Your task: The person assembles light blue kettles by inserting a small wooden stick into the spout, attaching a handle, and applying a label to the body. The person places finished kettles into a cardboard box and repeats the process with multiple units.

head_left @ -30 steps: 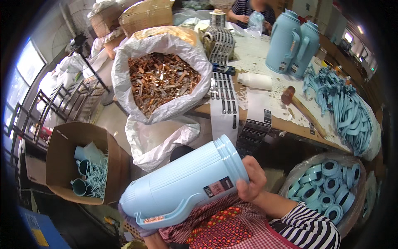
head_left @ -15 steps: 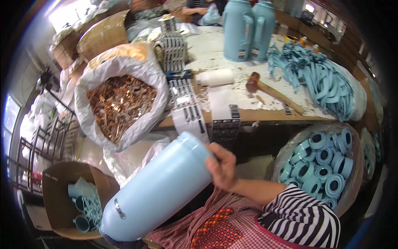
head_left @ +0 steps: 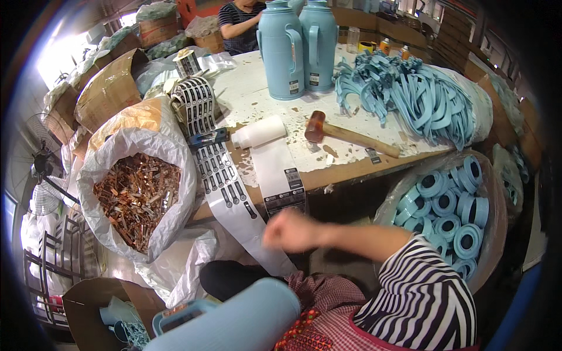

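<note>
We judged the pale blue flask body (head_left: 234, 322) on our lap light, smooth and slippery, best held by its handle (head_left: 178, 313), while our right hand (head_left: 290, 230), fingers curled closed on nothing, hung below the surface's (head_left: 351, 167) front edge.

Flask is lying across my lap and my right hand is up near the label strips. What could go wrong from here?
1. The light blue flask lies across the lap with no hand visibly on it; it could roll off toward the cardboard box.
2. The right hand is blurred mid-motion beside the hanging label strip; a snag might drag the strip down.
3. The mallet sits near the table edge and could get knocked off.
</note>
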{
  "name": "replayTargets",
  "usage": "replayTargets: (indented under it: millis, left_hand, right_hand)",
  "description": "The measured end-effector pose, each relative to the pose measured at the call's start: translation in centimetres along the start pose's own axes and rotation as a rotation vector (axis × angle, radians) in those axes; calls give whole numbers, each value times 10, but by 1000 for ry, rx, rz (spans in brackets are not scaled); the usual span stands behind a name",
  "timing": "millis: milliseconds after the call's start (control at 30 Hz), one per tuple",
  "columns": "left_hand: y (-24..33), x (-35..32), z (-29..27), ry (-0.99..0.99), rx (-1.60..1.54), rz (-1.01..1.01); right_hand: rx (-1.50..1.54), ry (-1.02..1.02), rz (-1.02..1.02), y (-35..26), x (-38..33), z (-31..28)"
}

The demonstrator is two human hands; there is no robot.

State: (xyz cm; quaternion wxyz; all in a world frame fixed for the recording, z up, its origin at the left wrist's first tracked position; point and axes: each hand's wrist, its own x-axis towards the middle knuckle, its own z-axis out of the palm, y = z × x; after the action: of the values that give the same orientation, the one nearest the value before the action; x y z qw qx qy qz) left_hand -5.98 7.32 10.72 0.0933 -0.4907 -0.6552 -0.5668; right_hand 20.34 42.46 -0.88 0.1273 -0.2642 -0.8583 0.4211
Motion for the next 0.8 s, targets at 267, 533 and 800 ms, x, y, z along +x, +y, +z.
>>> replayTargets:
  millis: [267, 533, 800]
  left_hand:
    - [5, 10, -18, -131, 10, 63]
    - [-1, -11, -37, -735, -123, -142]
    - [36, 88, -33, -529, 108, -266]
  right_hand:
    - [-530, 938, 762, 214, -32, -311]
    - [824, 870, 6, 195, -112, -304]
    - [666, 690, -342, 24, 23, -146]
